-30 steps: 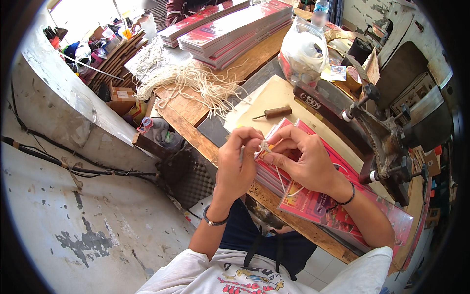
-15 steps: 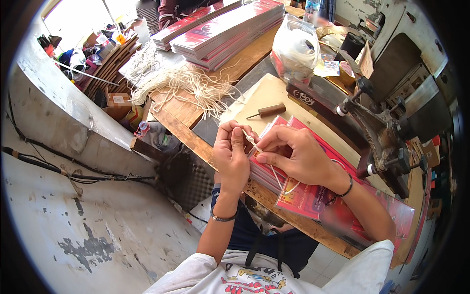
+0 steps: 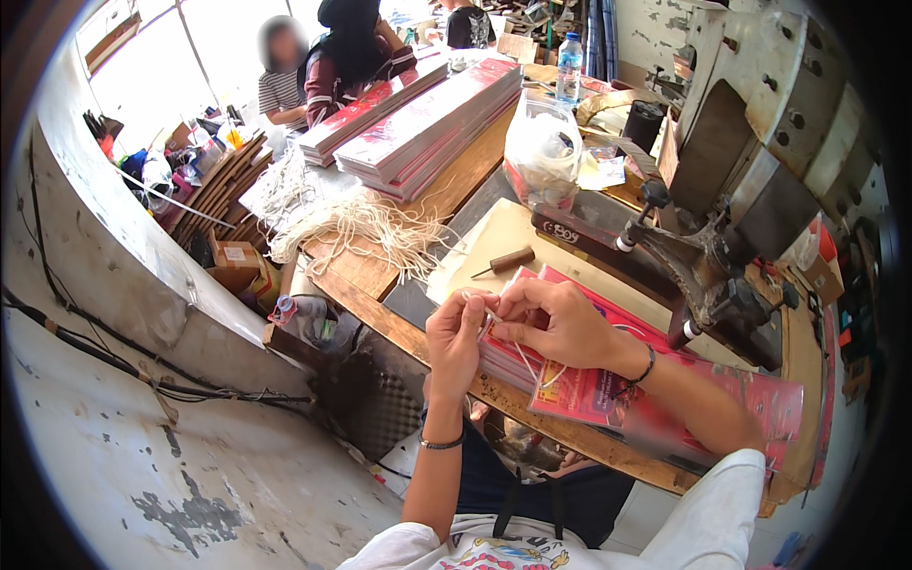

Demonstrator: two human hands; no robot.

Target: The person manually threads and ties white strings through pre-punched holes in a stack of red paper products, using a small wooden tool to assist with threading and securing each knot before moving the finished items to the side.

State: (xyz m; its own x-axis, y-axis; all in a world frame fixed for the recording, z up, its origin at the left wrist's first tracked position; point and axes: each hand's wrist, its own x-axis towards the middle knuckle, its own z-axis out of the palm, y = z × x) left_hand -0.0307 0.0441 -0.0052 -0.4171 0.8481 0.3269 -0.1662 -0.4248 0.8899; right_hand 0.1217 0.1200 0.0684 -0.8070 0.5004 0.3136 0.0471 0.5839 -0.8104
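Observation:
My left hand (image 3: 454,334) and my right hand (image 3: 562,323) meet above the near edge of the workbench, both pinching a white cord (image 3: 521,357). Most of the cord between the fingertips is covered. Below them the cord hangs in a loop down to a glossy red printed sheet (image 3: 570,397), at the corner of a stack of such sheets. Just beyond my hands, an awl (image 3: 513,259) with a wooden handle lies on a cream board (image 3: 465,274).
Loose white cords (image 3: 380,237) spread over the bench at left, before tall stacks of red printed sheets (image 3: 432,128). A plastic bag (image 3: 541,157), a water bottle (image 3: 569,71) and a heavy metal machine (image 3: 693,261) stand beyond my right hand. Other people (image 3: 347,57) are across the bench.
The view has tilted up, showing more of the people and the bottle. The knotted part of the cord, visible between my hands before, is now mostly covered by my fingers.

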